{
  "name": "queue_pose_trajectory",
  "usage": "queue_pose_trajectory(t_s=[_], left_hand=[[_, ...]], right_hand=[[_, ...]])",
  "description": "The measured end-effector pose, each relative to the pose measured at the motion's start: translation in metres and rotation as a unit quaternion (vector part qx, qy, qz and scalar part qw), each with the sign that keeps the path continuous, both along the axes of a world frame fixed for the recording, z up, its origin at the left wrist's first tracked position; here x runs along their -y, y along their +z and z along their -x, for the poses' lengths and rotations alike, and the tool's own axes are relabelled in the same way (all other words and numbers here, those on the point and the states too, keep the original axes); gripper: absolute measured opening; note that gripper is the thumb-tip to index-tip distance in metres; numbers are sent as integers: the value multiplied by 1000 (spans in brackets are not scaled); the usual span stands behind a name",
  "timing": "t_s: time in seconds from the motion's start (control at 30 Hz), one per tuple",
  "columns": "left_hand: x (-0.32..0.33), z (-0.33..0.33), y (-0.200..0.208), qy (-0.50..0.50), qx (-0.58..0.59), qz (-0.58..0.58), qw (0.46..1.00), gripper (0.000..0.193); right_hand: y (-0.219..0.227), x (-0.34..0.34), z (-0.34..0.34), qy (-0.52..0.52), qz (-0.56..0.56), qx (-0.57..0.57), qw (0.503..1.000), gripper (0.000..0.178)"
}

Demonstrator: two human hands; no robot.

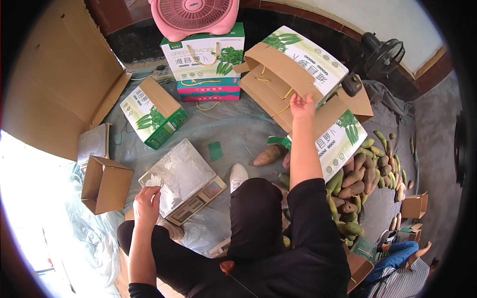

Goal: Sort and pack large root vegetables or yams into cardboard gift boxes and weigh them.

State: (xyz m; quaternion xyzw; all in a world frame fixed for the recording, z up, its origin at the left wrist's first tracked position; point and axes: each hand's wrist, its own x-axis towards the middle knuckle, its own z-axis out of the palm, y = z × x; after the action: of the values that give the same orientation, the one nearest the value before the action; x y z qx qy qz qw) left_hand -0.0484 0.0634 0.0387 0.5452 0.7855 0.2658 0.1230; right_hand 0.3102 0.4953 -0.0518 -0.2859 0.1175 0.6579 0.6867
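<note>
My right hand (pixel 302 106) reaches forward to an open white and green carton (pixel 310 62) with brown inner flaps. Its palm is turned up and its fingers are apart, beside a yellow cord handle (pixel 286 93); no firm hold shows. My left hand (pixel 146 206) is at the near left edge of a weighing scale (pixel 198 198) with a pale, film-covered top. Its fingers are curled, with thumb and forefinger close together, and I cannot make out whether anything is between them. Another white and green carton (pixel 330 141) lies under my right forearm.
A pink fan (pixel 194 11) sits on stacked cartons (pixel 202 58) at the back. One carton (pixel 153 113) stands behind the scale, a small brown box (pixel 106 185) left of it. Green and reddish radishes (pixel 355 184) pile up at right. A black fan (pixel 385 53) and a seated person (pixel 405 273) are farther right.
</note>
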Motion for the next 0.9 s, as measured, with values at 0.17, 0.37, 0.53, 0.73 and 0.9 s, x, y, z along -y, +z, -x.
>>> queue_pose_trajectory(t_s=[0.17, 0.37, 0.53, 0.73, 0.9], left_hand=[[8, -2, 1, -20, -11, -18, 1000, 12], [18, 2, 6, 11, -6, -37, 999, 11], [25, 8, 6, 17, -14, -71, 997, 13], [44, 14, 14, 47, -7, -80, 996, 16], [57, 22, 21, 109, 13, -200, 974, 25]], right_hand=[[54, 30, -32, -60, -30, -5, 998, 21], [108, 98, -36, -32, -113, 137, 984, 20], [180, 155, -14, -6, -239, 452, 859, 27], [221, 195, 69, 101, -424, 503, 746, 20], [201, 259, 188, 259, -567, 620, 476, 19]])
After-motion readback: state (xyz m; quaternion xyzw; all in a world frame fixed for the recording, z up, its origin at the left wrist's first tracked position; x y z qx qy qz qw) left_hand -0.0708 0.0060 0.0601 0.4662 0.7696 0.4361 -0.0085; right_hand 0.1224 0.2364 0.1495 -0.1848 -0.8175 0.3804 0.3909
